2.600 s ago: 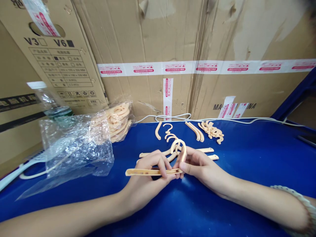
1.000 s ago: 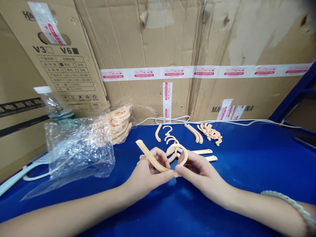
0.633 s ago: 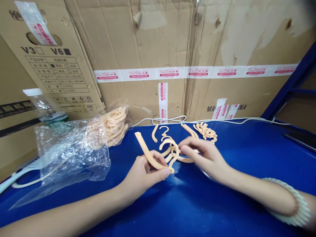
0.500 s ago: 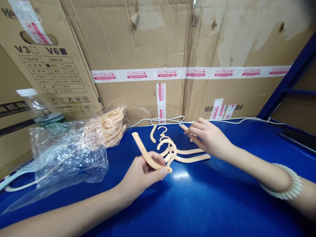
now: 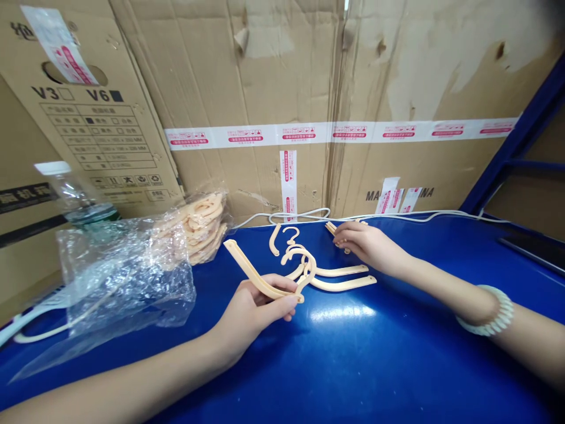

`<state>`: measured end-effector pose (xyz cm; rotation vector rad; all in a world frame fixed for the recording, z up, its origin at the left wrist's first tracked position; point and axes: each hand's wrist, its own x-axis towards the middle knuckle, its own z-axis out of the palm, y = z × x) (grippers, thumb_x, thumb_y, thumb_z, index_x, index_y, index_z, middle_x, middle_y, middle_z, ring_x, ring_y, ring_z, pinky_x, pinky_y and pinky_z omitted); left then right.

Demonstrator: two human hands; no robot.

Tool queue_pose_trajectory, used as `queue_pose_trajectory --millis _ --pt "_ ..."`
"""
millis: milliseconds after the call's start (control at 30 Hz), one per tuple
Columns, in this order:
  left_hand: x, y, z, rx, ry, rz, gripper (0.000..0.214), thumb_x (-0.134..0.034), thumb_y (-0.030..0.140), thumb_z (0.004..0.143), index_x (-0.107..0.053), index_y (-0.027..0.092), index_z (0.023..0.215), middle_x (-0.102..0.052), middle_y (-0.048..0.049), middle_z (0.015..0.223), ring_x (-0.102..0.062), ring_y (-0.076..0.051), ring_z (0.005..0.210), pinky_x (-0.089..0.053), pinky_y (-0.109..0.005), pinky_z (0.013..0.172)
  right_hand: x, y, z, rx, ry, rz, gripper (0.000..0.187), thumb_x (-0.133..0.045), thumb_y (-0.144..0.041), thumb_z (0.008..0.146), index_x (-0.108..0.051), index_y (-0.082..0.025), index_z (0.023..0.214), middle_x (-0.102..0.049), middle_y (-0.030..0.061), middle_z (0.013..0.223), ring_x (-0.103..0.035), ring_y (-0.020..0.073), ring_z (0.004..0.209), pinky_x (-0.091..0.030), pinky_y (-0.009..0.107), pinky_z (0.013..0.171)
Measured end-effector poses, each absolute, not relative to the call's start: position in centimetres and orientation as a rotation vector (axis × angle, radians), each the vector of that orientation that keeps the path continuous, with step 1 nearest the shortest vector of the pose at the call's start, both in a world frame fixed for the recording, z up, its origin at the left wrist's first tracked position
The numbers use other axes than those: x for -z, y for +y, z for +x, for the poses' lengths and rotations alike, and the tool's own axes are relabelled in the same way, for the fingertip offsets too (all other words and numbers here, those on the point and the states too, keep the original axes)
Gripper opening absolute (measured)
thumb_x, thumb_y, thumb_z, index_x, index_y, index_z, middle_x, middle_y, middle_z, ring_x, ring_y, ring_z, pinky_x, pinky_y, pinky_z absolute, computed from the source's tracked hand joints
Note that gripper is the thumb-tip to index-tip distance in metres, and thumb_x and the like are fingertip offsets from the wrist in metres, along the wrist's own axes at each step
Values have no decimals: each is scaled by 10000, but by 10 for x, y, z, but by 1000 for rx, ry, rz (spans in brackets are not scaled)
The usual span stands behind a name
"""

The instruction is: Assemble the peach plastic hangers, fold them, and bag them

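My left hand is closed around a beige plastic hanger arm, with a curved hook at its lower end. The arm slants up to the left above the table. Farther back on the right, my right hand has its fingers bent together on slim beige hanger arms; the fingers partly hide them. Between the hands, hanger pieces with hooks and long arms lie on the blue table. A small hook and a short curved arm lie behind them.
A clear plastic bag and a stack of bagged beige parts lie at the left, beside a bottle. Cardboard stands along the back edge. A white cable runs there, and a dark flat object lies far right.
My right hand has shifted slightly at the hanger arms, its fingers drawn closer together. My left hand still grips its piece, which tilts a little more to the left.
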<state>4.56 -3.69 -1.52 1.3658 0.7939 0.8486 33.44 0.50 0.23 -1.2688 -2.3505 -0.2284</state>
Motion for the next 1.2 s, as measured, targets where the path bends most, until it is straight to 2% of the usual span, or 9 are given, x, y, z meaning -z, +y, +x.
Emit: queue_pose_trajectory --millis 167,233,367,500,633,833,933,1000,1200 --pt "12 -37 47 -874 786 1330 205 -799 270 694 -684 143 806 -682 -11 701 -587 -107 607 -462 -227 603 -19 -18 306 -381 -1733 -1130 198 -500 -314 957 -619 -184 1047 -691 32 718 -665 162 589 -530 306 579" --pt "11 -37 48 -884 787 1309 210 -808 266 685 -673 145 792 -682 -5 695 -603 -110 625 -469 -229 627 -24 -30 292 -586 -1563 -1020 210 -581 -364 917 -638 -183 1008 -715 61 840 -700 172 629 -549 297 556" --pt "11 -37 48 -886 778 1285 226 -820 256 677 -653 153 790 -715 -13 729 -664 -140 725 -487 -244 705 -28 -51 271 -825 -1410 -932 254 -692 -399 839 -696 -201 998 -736 75 977 -731 207 778 -604 357 723" --pt "11 -36 48 -888 776 1269 249 -837 258 656 -645 154 776 -727 -15 733 -692 -161 745 -499 -269 749 -22 -59 265 -1001 -1312 -939 256 -709 -440 822 -752 -210 928 -755 67 930 -717 211 855 -572 381 841" --pt "11 -36 48 -893 772 1269 251 -840 266 657 -645 159 775 -733 -15 736 -702 -169 755 -504 -280 775 -15 -60 262 -1111 -1248 -1004 255 -793 -413 730 -768 -198 865 -760 65 824 -704 204 820 -552 355 807" --pt "11 -37 47 -876 766 1292 225 -806 248 696 -727 162 887 -744 -27 792 -693 -158 786 -498 -249 764 -13 -65 257 -1231 -1167 -1021 450 -821 -321 700 -670 -240 1116 -737 24 852 -689 179 813 -533 337 788" --pt "11 -36 47 -888 771 1279 220 -810 260 690 -733 153 867 -731 -28 736 -690 -163 728 -513 -257 712 -10 -66 254 -1353 -1095 -975 637 -835 -258 677 -590 -267 1265 -704 27 1006 -690 166 834 -527 348 824" --pt "12 -36 47 -901 756 1259 210 -821 264 683 -720 153 830 -724 -20 736 -699 -165 706 -527 -264 707 -8 -65 252 -1438 -1053 -931 660 -845 -233 659 -590 -265 1267 -684 26 1024 -687 155 831 -530 337 820" --pt "13 -36 47 -865 685 1281 194 -825 215 689 -677 159 800 -726 -6 765 -708 -154 719 -544 -274 754 -2 -68 248 -1614 -1064 -859 212 -809 -275 729 -693 -178 877 -694 23 873 -663 135 838 -514 291 855"
